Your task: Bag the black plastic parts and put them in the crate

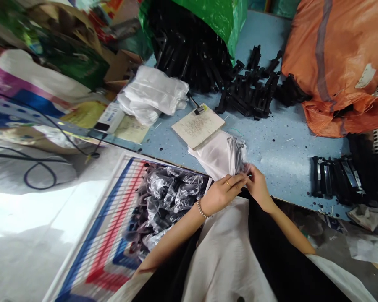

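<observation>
At the table's front edge, a clear plastic bag [236, 152] with dark parts inside lies over a stack of flat clear bags [211, 156]. My left hand [221, 193], with a ring and a beaded bracelet, has its fingers closed on the bag's near end. Close beside it, my right hand [258, 185] pinches the same end, fingertips nearly touching the left ones. The fingers hide the bag's mouth. A worn board [198, 126] rests on the stack's far part, with a small black piece [199, 110] on its far edge.
Black plastic parts [255, 90] spill from a green sack [237, 25]; more lie in rows [337, 176] at right. An orange sack [340, 54] stands at back right. Folded white bags [156, 90] lie left. A striped basket [103, 251] below holds bagged parts [170, 193].
</observation>
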A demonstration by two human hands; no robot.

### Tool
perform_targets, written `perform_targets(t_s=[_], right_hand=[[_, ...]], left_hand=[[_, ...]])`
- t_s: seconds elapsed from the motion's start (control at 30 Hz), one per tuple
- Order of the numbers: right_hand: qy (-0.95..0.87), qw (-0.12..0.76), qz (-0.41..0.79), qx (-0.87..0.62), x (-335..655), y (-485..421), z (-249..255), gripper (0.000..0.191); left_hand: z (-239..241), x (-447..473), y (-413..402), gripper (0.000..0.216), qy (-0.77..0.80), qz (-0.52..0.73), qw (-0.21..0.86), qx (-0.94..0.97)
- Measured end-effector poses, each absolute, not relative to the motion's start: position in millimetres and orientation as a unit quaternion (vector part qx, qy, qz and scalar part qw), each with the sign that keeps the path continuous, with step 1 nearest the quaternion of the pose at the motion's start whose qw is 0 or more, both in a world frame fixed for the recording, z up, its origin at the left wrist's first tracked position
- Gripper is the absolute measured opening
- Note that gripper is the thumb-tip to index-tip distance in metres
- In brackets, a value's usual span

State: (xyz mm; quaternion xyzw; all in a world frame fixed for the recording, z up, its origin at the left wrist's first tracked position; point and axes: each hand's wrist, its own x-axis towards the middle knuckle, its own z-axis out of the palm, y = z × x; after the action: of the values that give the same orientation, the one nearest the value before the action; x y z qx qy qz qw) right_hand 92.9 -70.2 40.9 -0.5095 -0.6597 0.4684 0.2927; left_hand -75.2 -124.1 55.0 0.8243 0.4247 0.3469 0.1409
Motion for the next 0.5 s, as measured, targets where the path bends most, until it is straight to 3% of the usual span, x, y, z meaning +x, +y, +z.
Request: perform_targets(t_s=[0.17, 0.3, 0.43, 0.5], right_hand=[[-0.572, 0.262, 0.669, -0.396, 93.8, -74.1, 61.4, 0.029], [-0.499, 0.223, 0.741, -0.390, 109.3, -68.8, 69.1, 0.036], [-0.492, 0.255, 0.696, -0.457, 126.2, -48.0, 47.1, 0.037], [-0.519, 0.256, 0.669, -0.466, 131.4, -27.1, 33.4, 0.040]], left_hand=[[98.7, -111.0, -144.6, 0.031, 0.493, 0.402, 0.159, 0.755], [122.6, -209.4, -194.0, 0.021, 0.610, 0.287, 0.275, 0.686], [67.3, -285.3, -255.5, 0.017, 0.693, 0.067, 0.413, 0.587], [30.1, -288.1, -277.7, 0.010, 0.739, -0.060, 0.404, 0.536]])
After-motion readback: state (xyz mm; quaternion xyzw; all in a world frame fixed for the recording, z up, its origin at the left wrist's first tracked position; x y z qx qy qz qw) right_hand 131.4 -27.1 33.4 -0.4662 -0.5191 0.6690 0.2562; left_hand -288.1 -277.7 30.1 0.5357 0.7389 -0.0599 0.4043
